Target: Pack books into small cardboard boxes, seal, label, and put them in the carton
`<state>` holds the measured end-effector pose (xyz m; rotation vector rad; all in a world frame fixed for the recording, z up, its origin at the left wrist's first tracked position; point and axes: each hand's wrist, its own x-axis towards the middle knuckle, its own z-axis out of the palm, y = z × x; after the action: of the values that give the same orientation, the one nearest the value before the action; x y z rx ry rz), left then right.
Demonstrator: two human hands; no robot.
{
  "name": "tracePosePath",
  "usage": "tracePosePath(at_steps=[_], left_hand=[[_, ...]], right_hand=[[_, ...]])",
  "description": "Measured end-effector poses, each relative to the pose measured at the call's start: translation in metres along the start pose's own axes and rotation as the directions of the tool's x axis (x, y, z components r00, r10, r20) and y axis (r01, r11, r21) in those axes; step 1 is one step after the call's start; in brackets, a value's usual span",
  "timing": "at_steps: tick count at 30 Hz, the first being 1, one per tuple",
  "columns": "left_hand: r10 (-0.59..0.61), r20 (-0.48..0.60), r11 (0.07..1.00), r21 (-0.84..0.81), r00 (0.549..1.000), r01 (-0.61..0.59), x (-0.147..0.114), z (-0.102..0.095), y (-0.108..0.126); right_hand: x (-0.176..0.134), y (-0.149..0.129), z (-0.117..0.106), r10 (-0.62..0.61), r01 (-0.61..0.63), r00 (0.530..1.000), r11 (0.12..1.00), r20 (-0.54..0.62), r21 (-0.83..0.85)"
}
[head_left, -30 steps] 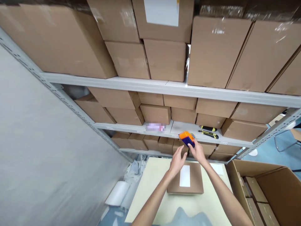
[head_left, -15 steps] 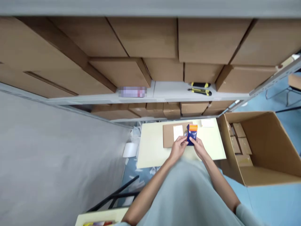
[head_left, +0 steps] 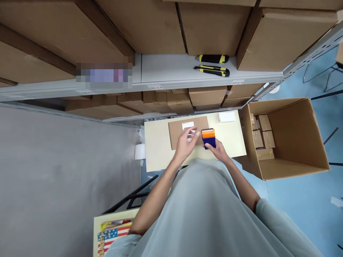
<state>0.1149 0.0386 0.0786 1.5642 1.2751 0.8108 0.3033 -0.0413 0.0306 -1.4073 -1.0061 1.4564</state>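
Observation:
My right hand (head_left: pixel 220 151) is closed round the lower end of a small dark-blue block-shaped item (head_left: pixel 210 142) with an orange band across its top. Its exact kind I cannot make out. To its left, my left hand (head_left: pixel 185 143) is open, fingers curved and apart, with nothing visible between them. That hand is over a flat brown cardboard parcel (head_left: pixel 174 132) and partly covers the white label (head_left: pixel 188 125) on it. Whether its fingers touch the parcel I cannot tell. Both the parcel and a small white box (head_left: pixel 227 117) lie on the cream table (head_left: pixel 155 157).
A large open carton (head_left: pixel 294 142) with several small brown boxes inside stands right of the table. Ahead, a grey shelf (head_left: pixel 166 67) holds cardboard boxes and two yellow-black utility knives (head_left: pixel 213 70). Lower left, a flag-patterned packet (head_left: pixel 114 235) lies on another cream surface.
My left hand has come off the blue-and-orange item and moved left over the parcel. The item stays in my right hand. The view has shifted, and shelf and table appear higher.

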Motion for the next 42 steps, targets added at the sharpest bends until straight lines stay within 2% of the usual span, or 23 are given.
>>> tracePosePath(at_steps=[3,7,13,18,24,32,38,42], left_hand=[[0.005,0.118,1.0,0.003,0.993,-0.005,0.014,-0.005,0.011],[0.032,0.263,0.999,0.003,0.964,-0.034,0.016,-0.009,0.031],[0.014,0.304,0.999,0.039,0.953,-0.027,0.008,-0.014,0.053],[0.069,0.328,0.992,0.073,0.942,-0.098,0.003,-0.017,0.054],[0.16,0.226,0.976,0.109,0.961,-0.188,-0.02,-0.006,0.038],[0.052,0.05,0.997,0.05,0.997,-0.055,-0.07,0.049,0.011],[0.063,-0.024,0.995,0.078,0.998,-0.061,-0.091,0.079,-0.009],[0.028,-0.091,0.997,0.078,0.995,-0.021,-0.105,0.094,-0.028]], right_hand=[[-0.009,-0.004,-0.01,-0.033,0.034,0.999,0.992,0.01,-0.118],[-0.018,-0.01,-0.026,-0.06,0.066,0.998,0.963,0.028,-0.262],[-0.024,-0.015,-0.045,-0.144,0.167,0.986,0.85,0.084,-0.5],[-0.029,-0.016,-0.054,-0.193,0.237,0.971,0.743,0.139,-0.626],[-0.039,-0.015,-0.064,-0.14,0.257,0.965,0.654,0.22,-0.712],[-0.058,0.006,-0.095,0.009,0.262,0.947,0.56,0.321,-0.786],[-0.054,0.02,-0.119,0.091,0.343,0.888,0.525,0.452,-0.779],[-0.044,0.02,-0.126,0.169,0.423,0.822,0.458,0.544,-0.782]])
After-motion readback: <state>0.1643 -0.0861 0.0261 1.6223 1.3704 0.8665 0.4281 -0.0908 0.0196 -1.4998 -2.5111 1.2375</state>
